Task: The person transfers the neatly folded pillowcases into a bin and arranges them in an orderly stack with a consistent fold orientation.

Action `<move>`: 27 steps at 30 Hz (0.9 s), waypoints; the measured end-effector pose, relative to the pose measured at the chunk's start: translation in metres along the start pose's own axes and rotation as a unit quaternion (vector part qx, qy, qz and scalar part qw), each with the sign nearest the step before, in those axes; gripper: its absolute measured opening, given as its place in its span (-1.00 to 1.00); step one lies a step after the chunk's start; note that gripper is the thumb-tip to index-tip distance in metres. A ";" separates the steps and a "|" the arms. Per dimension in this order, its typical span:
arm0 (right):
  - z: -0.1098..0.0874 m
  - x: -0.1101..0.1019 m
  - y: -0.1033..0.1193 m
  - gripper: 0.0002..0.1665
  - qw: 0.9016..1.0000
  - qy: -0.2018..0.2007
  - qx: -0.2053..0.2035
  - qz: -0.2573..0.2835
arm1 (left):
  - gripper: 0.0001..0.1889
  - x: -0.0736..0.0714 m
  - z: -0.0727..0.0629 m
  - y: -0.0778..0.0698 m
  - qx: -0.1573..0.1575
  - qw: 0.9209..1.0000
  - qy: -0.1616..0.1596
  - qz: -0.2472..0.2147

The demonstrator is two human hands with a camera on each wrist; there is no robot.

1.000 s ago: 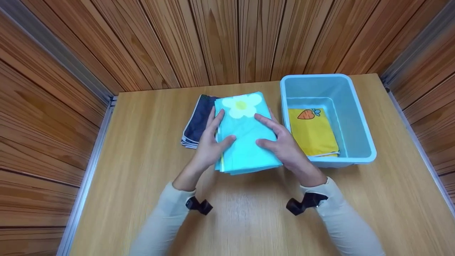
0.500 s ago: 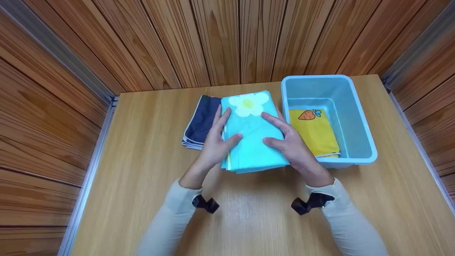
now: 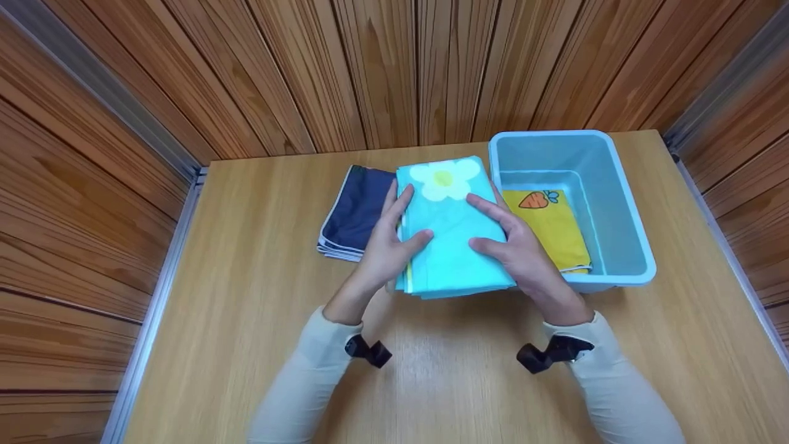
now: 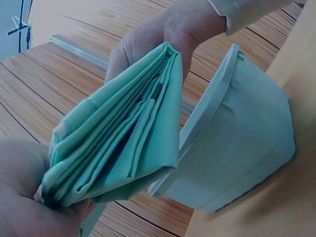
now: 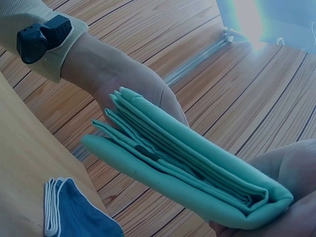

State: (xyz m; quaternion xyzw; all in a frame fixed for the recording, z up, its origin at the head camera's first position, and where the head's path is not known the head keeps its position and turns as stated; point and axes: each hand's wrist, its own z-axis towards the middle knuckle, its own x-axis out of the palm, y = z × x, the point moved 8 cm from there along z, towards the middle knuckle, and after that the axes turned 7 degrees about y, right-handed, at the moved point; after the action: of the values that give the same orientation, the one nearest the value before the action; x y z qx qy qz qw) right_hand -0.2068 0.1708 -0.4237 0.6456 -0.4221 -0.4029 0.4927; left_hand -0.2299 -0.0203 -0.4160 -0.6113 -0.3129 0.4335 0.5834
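The folded turquoise cloth [image 3: 450, 259] is held above the table [image 3: 246, 296], beside the blue bin [image 3: 548, 151], its 2 sides gripped by part-spread fingers and thumbs of the left hand [image 3: 387, 246] and right hand [image 3: 521, 246]; carrying seems in hand, with level support called for next.

Navy cloth [image 3: 357, 209] partly behind turquoise cloth [image 3: 453, 262]

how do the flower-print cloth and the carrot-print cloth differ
The flower-print cloth is turquoise, the carrot-print cloth yellow. The flower-print cloth is held in the left hand and right hand; the carrot-print cloth lies in the blue tub. Both are printed near one end.
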 end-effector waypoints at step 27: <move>-0.013 -0.033 -0.008 -0.13 1.000 -0.006 0.018 0.012 | -0.17 0.031 0.023 -0.001 -0.008 1.000 0.019 0.001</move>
State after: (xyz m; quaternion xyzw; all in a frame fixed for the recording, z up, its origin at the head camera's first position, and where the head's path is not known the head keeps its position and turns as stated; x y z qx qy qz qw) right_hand -0.2038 0.2076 -0.4255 0.6472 -0.4399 -0.3928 0.4831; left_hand -0.2372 0.0173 -0.4188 -0.6247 -0.3047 0.4198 0.5837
